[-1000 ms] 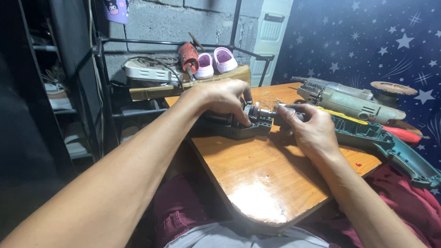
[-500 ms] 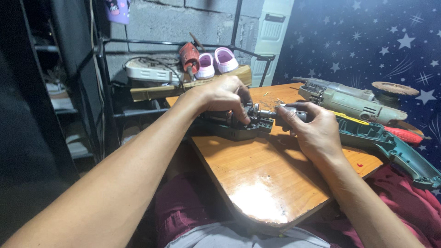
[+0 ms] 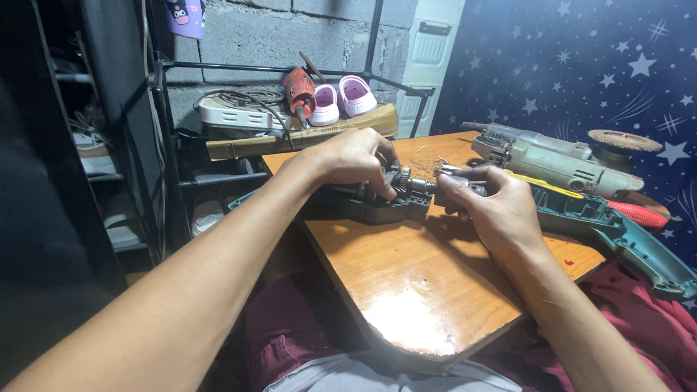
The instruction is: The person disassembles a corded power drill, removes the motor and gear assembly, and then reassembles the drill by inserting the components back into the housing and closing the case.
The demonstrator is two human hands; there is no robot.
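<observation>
Both hands work mid-assembly on 1 open power tool point(image 3: 377, 203): left hand point(image 3: 356, 156) pinches its gears, right hand point(image 3: 494, 210) pinches a metal shaft point(image 3: 454, 174), which needs careful lining up.

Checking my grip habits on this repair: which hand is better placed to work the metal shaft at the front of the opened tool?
Probably the right hand: its fingertips already pinch the shaft, in line with it. The left hand is clamped over the tool body, steadying it on the table.

Backdrop: grey block wall point(image 3: 290, 29); dark blue star-patterned curtain point(image 3: 581, 65); black metal shelf rack point(image 3: 167, 145); glossy wooden desk point(image 3: 414, 290), glare on near edge.
</observation>
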